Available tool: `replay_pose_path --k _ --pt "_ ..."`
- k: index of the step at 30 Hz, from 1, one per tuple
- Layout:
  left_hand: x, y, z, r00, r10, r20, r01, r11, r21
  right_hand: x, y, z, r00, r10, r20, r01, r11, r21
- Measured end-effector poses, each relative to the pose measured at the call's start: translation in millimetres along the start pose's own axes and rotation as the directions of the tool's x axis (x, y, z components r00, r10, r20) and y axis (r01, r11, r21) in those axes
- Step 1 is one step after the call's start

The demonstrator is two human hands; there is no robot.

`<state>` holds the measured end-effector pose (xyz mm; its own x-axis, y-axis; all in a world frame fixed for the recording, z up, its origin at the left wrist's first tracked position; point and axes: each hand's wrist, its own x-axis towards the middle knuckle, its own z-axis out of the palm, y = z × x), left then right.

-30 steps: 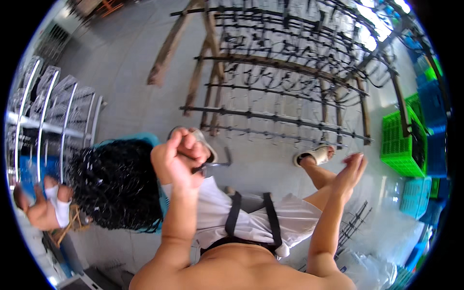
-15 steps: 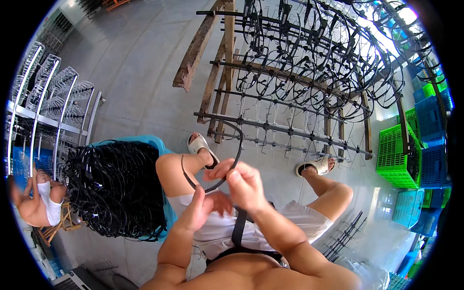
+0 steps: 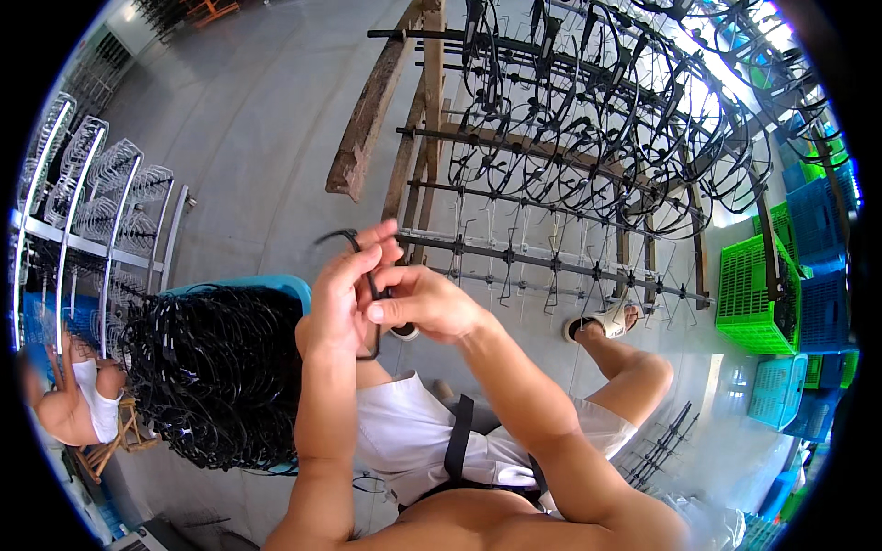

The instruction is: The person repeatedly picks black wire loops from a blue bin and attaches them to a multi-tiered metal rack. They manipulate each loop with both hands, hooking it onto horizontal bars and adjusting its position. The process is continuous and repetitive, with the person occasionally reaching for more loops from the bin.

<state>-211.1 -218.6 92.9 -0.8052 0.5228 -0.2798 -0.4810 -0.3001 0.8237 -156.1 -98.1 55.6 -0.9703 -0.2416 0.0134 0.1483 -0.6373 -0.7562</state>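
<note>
A thin black curved band (image 3: 341, 235) is held up between my hands, in front of my left knee. My left hand (image 3: 340, 298) has its thumb and fingers closed around the band. My right hand (image 3: 421, 301) pinches it close beside the left, thumb and forefinger together. Part of the band is hidden behind the fingers, and its lower end shows below them. On the left stands a light blue basket (image 3: 301, 290) heaped with similar black bands (image 3: 216, 376).
Ahead, a wooden rack (image 3: 369, 119) carries dark bars (image 3: 514, 253) with wire hooks, many hung with black bands. Green crates (image 3: 749, 294) and blue crates (image 3: 824, 308) stack at right. Metal racks (image 3: 92, 230) and a seated person (image 3: 78, 390) are at left; loose hooked bars (image 3: 663, 441) lie at lower right.
Both hands have moved left and up with the band, and come closer together. The band has turned, so less of its curve shows.
</note>
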Motion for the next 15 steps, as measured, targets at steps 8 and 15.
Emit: replay_pose_path --k 8,15 --pt "31.4 23.1 -0.4 0.987 0.021 0.162 -0.11 0.818 0.564 -3.8 -31.3 -8.1 0.986 0.148 -0.073 -0.101 0.893 0.438" --pt "-5.3 -19.0 7.0 0.771 0.637 -0.017 -0.326 0.417 0.848 15.7 -19.5 -42.3 0.843 -0.069 -0.534 0.316 0.867 0.387"
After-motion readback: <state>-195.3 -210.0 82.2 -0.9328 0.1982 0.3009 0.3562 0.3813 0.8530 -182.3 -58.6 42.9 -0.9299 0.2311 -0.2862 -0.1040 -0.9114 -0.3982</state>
